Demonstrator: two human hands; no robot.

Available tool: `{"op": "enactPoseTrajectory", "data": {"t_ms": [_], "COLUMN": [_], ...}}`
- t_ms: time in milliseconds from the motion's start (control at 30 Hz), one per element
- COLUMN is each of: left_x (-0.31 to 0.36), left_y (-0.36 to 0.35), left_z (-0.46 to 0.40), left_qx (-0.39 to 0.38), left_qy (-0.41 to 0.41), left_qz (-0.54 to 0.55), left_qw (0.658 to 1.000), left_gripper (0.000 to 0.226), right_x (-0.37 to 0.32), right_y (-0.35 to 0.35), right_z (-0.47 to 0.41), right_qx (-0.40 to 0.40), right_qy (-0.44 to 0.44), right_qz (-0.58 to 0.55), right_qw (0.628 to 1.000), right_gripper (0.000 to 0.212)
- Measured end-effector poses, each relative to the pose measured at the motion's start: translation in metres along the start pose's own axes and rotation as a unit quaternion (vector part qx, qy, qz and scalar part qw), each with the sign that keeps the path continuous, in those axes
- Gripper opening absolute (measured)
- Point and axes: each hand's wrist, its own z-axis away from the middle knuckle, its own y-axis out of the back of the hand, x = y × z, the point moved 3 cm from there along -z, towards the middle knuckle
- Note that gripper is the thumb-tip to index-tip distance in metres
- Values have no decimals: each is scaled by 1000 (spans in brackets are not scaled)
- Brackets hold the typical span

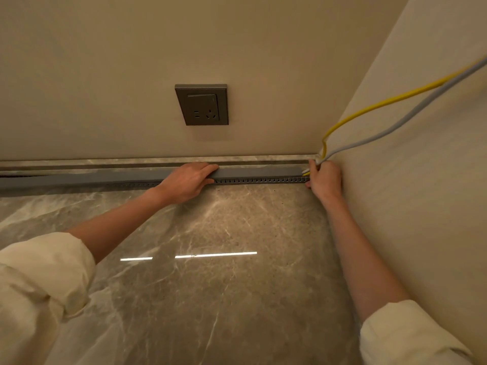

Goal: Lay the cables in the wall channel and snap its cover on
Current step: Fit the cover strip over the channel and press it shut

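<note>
A long grey slotted channel (258, 180) runs along the foot of the back wall, with its grey cover (261, 171) lying on top. My left hand (188, 180) presses flat on the cover near its middle, fingers stretched to the right. My right hand (324, 179) sits at the channel's right end in the corner, fingers closed around the cables where they enter it. A yellow cable (382, 102) and a grey cable (395, 129) hang from the upper right down to that corner. A white cable end (305, 170) shows beside the fingers.
A dark wall socket (201, 104) sits on the back wall above the channel. A beige side wall (421, 180) closes off the right. A marble skirting strip (158, 162) runs behind the channel, and glossy marble floor (210, 259) spreads in front.
</note>
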Motion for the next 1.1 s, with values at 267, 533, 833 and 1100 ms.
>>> {"op": "enactPoseTrajectory", "data": {"t_ms": [267, 533, 833, 1100], "left_x": [2, 3, 8, 34], "left_y": [0, 2, -11, -16], "left_z": [-1, -4, -4, -32], "left_qx": [14, 14, 10, 27], "left_qy": [-15, -36, -22, 6], "left_qz": [2, 2, 26, 2], "left_qw": [1000, 999, 999, 1000], "left_gripper": [43, 42, 46, 39], "right_x": [3, 5, 6, 7], "right_y": [1, -2, -3, -3], "right_z": [0, -4, -5, -6], "right_qx": [-7, -13, -12, -10], "right_qy": [-10, -21, -24, -17], "right_qz": [-26, -18, -18, -18], "right_qw": [1000, 1000, 999, 1000], "right_gripper": [42, 40, 38, 36]}}
